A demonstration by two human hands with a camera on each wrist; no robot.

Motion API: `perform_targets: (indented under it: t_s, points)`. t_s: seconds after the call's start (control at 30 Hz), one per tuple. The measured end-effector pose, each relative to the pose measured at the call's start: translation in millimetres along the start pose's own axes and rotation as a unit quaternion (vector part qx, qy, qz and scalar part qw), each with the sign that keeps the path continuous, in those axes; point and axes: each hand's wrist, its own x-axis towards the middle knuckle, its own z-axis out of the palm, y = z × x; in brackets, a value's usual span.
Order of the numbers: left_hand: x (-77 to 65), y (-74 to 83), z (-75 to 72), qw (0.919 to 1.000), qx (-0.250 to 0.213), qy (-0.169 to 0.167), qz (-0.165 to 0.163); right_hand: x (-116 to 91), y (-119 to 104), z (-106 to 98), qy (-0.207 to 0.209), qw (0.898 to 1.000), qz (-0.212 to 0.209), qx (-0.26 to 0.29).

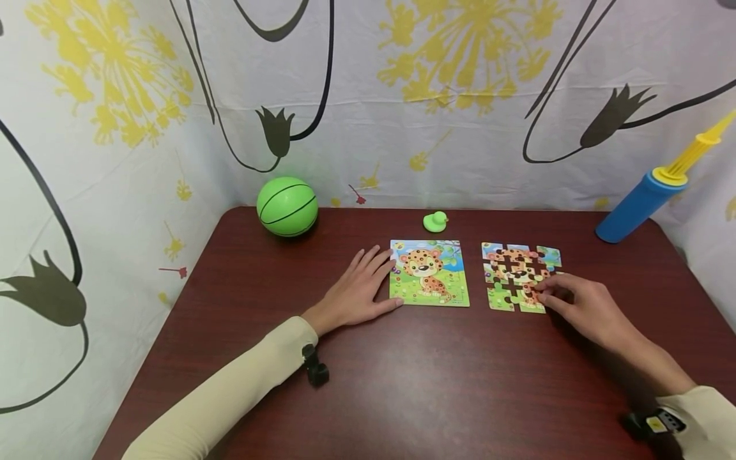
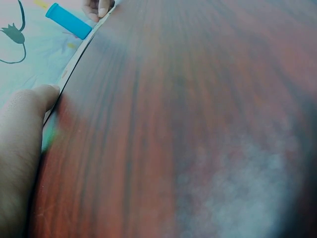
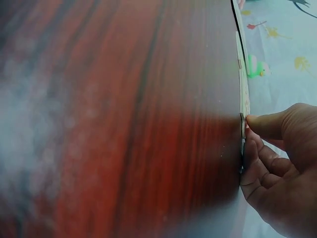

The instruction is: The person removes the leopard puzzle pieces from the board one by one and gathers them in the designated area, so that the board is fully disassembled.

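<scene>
The dark red-brown tabletop [image 1: 402, 383] carries everything, with a flowered cloth hung behind it. At the back right a blue pump [image 1: 644, 201] with a yellow handle leans against the cloth; at the back left sits a green ball [image 1: 287, 206]. Both arms reach in from the near edge in pale sleeves, forearms low over the wood. The left hand [image 1: 356, 291] lies flat, palm down, fingers straight and a little spread — its grip wide, holding nothing, fingertips touching the left edge of the leopard picture card [image 1: 429, 273]. Just right of the card lies the loosely joined jigsaw [image 1: 517, 271], gaps showing between pieces. The right hand [image 1: 581, 306] rests at its near right corner, fingers curled, thumb and forefinger pinching a puzzle piece [image 1: 537, 295] there. A small green duck [image 1: 435, 221] stands behind the card.
</scene>
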Motion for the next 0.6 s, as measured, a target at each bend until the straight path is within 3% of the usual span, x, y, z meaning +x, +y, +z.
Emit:
perform_targets:
  t_s: [0.6]
  points:
    - [-0.5, 1.2, -1.1, 1.0, -0.006, -0.003, -0.004, 0.0, -3.6, 4.5, 0.001, 1.0, -0.003, -0.005]
